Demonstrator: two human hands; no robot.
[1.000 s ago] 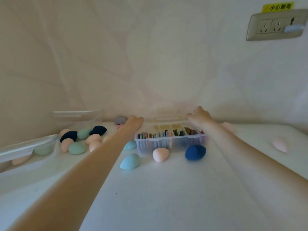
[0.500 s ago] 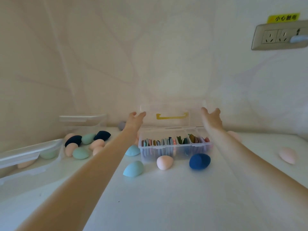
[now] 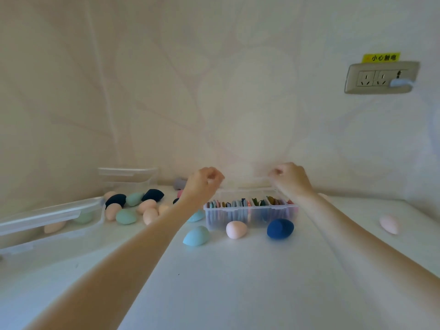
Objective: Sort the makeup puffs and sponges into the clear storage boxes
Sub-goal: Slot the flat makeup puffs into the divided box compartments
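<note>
I reach both hands over the clear box of upright coloured puffs on the white desk. My left hand and right hand have curled fingers at the blurred clear lid behind it. A light blue sponge, a pink sponge and a dark blue sponge lie just in front.

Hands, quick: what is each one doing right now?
Left hand: fingers curled, pinching the left end of the clear lid over the divided box.
Right hand: fingers curled, pinching the lid's right end.
</note>
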